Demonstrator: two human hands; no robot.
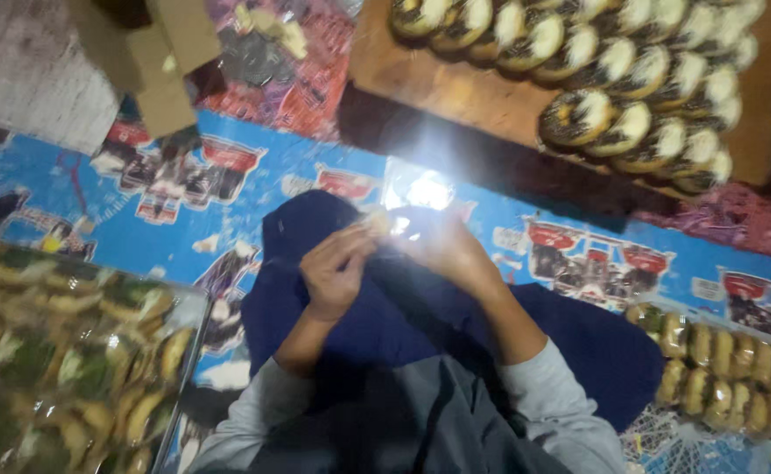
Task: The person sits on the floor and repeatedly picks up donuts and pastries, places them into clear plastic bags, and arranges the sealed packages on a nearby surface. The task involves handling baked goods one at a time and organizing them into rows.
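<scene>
1. Over the blue cloth [403,316] on the lap, both hands meet around one small pastry [376,221], a pale piece caught in a bright glare.
2. The pastry sits at the upper tips of the fingers, between the two hands and above the cloth's middle; its shape is washed out by the light, so its long axis cannot be told.
3. The left hand [337,268] is curled, fingers bent together with the tips pinching the pastry's left side.
4. The right hand [447,241] closes on it from the right; the glare hides how far its fingers part, though they seem pressed to the piece or its clear wrap. Both hands are equally near.
5. Left of the cloth lies a tray [194,326] of wrapped green-and-tan pastries; right of it, a row of wrapped rolls [727,360].
6. Beyond the cloth, a wooden board [455,88] carries rows of dark-edged, white-topped cakes [631,79], well apart from the hands.
</scene>
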